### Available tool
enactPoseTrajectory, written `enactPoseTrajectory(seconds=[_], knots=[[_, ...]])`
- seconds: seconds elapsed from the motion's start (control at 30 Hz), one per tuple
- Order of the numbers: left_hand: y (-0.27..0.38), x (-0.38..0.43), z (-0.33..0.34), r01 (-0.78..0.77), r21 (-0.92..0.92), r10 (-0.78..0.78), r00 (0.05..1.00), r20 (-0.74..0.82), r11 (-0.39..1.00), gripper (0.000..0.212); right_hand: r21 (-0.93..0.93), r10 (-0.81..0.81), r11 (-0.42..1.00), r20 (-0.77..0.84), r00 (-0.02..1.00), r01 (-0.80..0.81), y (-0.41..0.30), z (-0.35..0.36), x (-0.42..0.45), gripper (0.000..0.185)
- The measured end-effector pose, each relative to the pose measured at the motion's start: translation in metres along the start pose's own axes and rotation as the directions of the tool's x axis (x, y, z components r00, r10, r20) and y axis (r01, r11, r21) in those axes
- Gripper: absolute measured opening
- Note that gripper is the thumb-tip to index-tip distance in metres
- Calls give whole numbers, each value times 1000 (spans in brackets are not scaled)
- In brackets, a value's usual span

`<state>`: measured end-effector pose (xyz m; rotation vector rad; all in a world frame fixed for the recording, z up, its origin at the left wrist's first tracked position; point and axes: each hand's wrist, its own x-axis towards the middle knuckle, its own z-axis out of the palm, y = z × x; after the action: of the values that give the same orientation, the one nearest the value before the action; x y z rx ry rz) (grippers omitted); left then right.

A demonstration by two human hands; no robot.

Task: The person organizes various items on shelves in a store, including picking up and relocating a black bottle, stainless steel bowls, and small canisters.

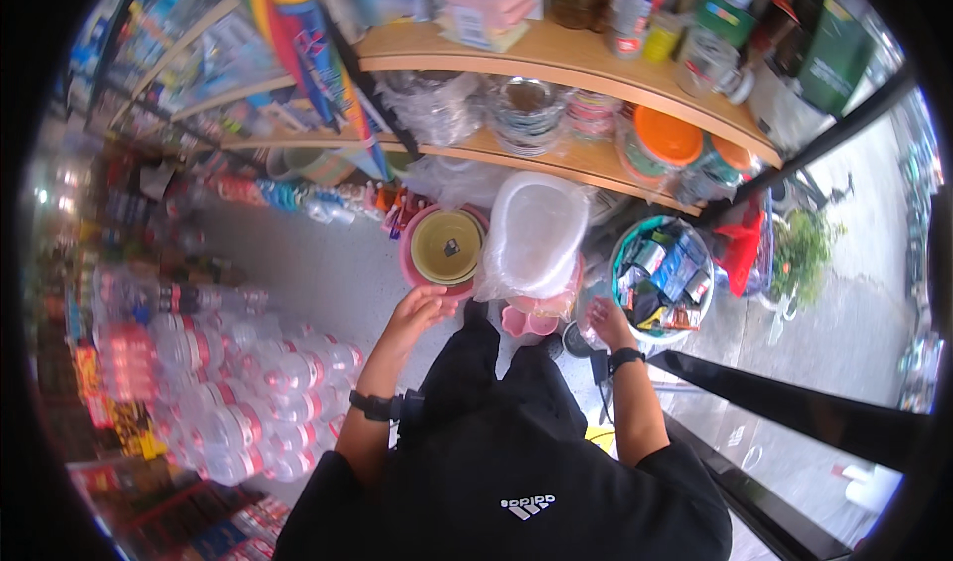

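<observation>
My left hand (421,314) is held palm inward with its fingers extended and nothing in it. It hovers at the near edge of a pink plastic basin (411,269), which has yellow basins (447,247) nested inside. My right hand (609,324) has curled fingers beside a round bin (707,263) full of packaged goods and wrappers. Something clear lies by those fingers, and whether they grip it cannot be made out. Between the hands, ahead of me, a stack of white plastic tubs (537,237) sits in clear wrap. Pink scalloped bowls (530,321) are on the floor below it.
Wooden shelves (566,51) ahead carry wrapped metal bowls (526,103) and orange-lidded containers (668,133). Packs of large bottles (246,404) are piled at left. A black post (782,397) juts in at right. A rainbow umbrella (316,54) hangs from the shelf.
</observation>
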<state>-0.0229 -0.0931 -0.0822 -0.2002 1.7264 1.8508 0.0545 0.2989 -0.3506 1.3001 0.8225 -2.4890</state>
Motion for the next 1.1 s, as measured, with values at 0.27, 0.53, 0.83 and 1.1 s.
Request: enactPoseTrajectory(seconds=[0.27,0.53,0.83,1.1], knots=[[5,64,-45,-25,-121,23,1000,-19,992,26,-482,31,874,185,982,63,-2,121,-39,38],[1,113,-100,-131,-78,147,951,270,988,20,-525,9,840,263,965,135,-56,360,-46,34],[-15,77,-223,-305,-205,286,951,-117,930,18,-621,-83,760,200,976,192,-53,553,59,51],[-37,23,-284,-326,-188,234,890,-391,927,25,-430,-121,887,132,984,167,-56,581,79,22]])
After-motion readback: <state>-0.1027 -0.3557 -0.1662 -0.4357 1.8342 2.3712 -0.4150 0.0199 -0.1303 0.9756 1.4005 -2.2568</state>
